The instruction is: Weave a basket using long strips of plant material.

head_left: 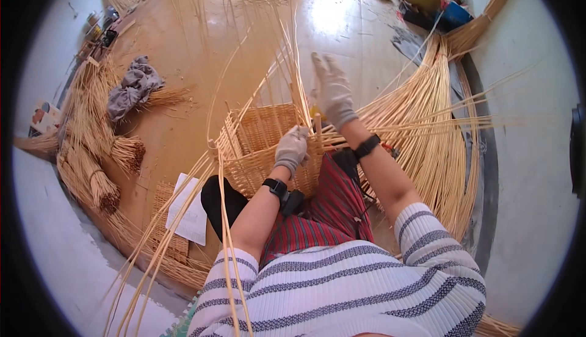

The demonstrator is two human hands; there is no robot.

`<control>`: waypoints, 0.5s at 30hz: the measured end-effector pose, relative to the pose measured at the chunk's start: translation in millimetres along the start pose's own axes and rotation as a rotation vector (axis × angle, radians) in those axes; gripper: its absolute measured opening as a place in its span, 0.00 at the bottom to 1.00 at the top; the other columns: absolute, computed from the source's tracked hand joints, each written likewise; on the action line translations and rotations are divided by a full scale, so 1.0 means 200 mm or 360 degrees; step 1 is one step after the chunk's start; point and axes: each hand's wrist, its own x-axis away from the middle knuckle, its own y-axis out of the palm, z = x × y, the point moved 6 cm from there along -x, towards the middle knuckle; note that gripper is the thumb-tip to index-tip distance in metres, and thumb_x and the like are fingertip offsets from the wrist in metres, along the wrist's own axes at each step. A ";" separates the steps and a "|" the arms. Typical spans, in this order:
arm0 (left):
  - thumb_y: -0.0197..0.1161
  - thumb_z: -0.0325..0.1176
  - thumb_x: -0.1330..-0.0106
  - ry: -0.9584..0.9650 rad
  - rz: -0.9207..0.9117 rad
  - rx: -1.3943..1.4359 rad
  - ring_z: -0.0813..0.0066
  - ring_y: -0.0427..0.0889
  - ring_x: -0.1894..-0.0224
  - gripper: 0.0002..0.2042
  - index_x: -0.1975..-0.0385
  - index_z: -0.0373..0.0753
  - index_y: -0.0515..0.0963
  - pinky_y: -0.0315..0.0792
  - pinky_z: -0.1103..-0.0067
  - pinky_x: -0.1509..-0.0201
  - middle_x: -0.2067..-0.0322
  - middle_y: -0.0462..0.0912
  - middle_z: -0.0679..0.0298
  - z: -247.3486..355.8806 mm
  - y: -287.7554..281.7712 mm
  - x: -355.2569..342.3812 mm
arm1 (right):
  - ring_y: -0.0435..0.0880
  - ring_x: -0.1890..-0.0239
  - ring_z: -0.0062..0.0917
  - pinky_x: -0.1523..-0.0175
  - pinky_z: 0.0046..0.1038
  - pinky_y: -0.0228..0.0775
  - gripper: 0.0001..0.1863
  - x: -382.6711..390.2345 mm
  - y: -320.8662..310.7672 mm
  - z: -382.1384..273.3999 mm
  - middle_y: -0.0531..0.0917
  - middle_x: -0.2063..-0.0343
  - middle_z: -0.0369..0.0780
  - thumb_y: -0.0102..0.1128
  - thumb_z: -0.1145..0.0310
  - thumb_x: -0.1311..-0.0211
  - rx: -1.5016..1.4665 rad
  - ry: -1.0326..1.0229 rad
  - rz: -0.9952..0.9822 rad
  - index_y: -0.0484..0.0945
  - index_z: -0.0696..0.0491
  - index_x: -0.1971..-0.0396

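Curling the fingers of your left hand (292, 149) over the near rim of the woven basket (253, 172), you have hold of it close to its right-hand corner, the fingers bent in tightly. Your right hand (334, 91) is raised just beyond and to the right of the left one, its fingers stretched out straight and nearly together; it seems to grasp nothing, though the side turned away from view is partly hidden. Both hands wear pale gloves, with a black watch (276, 185) on the wrist behind the left hand and a dark band (367, 146) on the wrist behind the right. The basket sits below and to the left of your left hand, over your lap, where a red striped cloth (305, 224) is spread. Long upright rods (297, 62) rise just beyond your left hand and to the left of your right, while other loose rods (160, 253) run from the basket's left corner back toward you. To the right of your right hand, a large sheaf of pale rods (421, 135) fans out. Well to the left of your left hand, a grey cloth (135, 86) lies by bundled rods (101, 181), and nearer you a white sheet (187, 212) rests on a flat woven panel (165, 206).
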 end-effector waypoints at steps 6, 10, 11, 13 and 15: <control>0.58 0.42 0.24 0.0408 0.0265 -0.0376 0.68 0.86 0.65 0.13 0.61 0.37 0.79 0.76 0.71 0.61 0.73 0.83 0.62 -0.08 -0.01 -0.15 | 0.78 0.39 0.42 0.36 0.40 0.70 0.25 0.43 0.15 0.27 0.85 0.50 0.47 0.61 0.68 0.40 0.0329 0.0386 -0.1140 0.78 0.44 0.40; 0.64 0.33 0.31 0.0784 0.0671 -0.0226 0.66 0.84 0.63 0.13 0.49 0.41 0.77 0.77 0.73 0.59 0.58 0.83 0.60 0.03 -0.08 0.13 | 0.78 0.38 0.44 0.36 0.39 0.70 0.20 0.42 0.03 0.41 0.81 0.42 0.49 0.54 0.56 0.32 0.0283 -0.0037 -0.0372 0.81 0.44 0.43; 0.65 0.32 0.32 0.0957 0.0909 -0.0283 0.66 0.83 0.63 0.16 0.46 0.42 0.76 0.78 0.74 0.59 0.54 0.83 0.60 0.07 -0.11 0.23 | 0.77 0.38 0.45 0.35 0.39 0.70 0.21 0.38 0.03 0.49 0.80 0.41 0.48 0.53 0.53 0.32 0.0417 -0.0029 -0.0475 0.81 0.43 0.44; 0.69 0.37 0.37 0.1022 0.0811 -0.0735 0.62 0.78 0.45 0.29 0.35 0.48 0.70 0.70 0.62 0.38 0.44 0.77 0.62 0.09 -0.08 0.26 | 0.77 0.37 0.46 0.35 0.39 0.70 0.23 0.32 0.01 0.60 0.79 0.39 0.47 0.52 0.48 0.31 0.0704 -0.0031 -0.0710 0.81 0.43 0.44; 0.71 0.42 0.39 0.1336 0.0964 -0.1340 0.59 0.73 0.37 0.33 0.32 0.50 0.68 0.58 0.53 0.27 0.43 0.76 0.63 0.21 0.00 0.35 | 0.80 0.42 0.44 0.37 0.39 0.70 0.24 0.28 0.02 0.65 0.84 0.46 0.45 0.54 0.44 0.31 0.0693 -0.0031 -0.0905 0.84 0.44 0.49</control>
